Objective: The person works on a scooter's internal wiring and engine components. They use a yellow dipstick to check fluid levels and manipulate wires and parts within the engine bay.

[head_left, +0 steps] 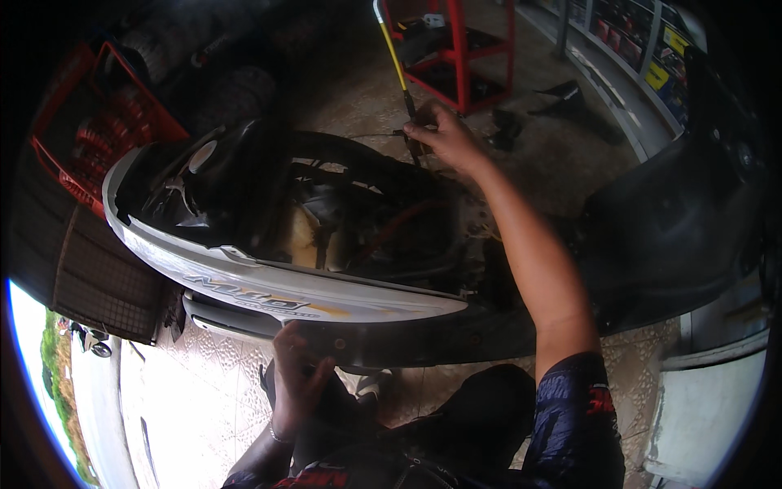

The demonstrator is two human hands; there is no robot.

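My right hand point(446, 140) pinches the tube point(393, 55) by the scooter point(326, 285)'s far edge; loose fingers could drop it. Left hand point(300, 367): grip I can't tell.

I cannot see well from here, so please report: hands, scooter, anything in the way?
Right hand: holding yellow rod. Left hand: near side of scooter, grip unclear. Scooter open on top. Red cart farther back, apparently not blocking.
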